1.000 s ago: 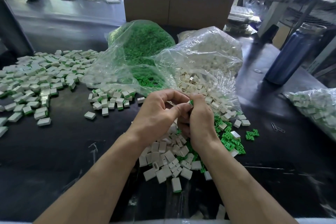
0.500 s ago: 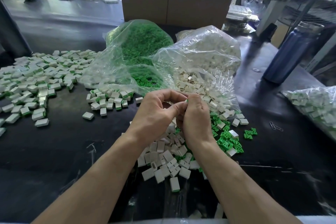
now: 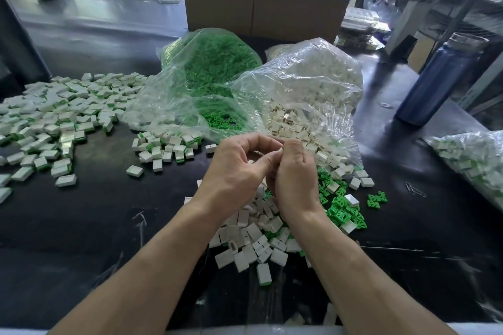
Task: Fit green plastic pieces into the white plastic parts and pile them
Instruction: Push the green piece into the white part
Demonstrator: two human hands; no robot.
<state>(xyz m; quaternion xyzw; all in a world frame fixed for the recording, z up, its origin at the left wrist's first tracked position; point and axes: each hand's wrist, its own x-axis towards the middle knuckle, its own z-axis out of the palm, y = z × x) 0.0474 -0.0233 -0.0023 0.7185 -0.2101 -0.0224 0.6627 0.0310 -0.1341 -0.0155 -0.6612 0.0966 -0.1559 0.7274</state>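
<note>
Step in hand, as I judge it: fitting, with your left hand (image 3: 234,171) and right hand (image 3: 295,177) meeting at centre, both in a curled grip pinching one small piece (image 3: 281,148), of which only a green sliver shows between the fingertips. Next move likely calls for pressing it home, then dropping it on the finished pile (image 3: 54,114) at 9 o'clock on the table (image 3: 109,226). Stock: loose white parts (image 3: 253,242) and green pieces (image 3: 345,212) from 6 to 3 o'clock; bagged green (image 3: 212,62) and white (image 3: 313,76) at 12 o'clock.
</note>
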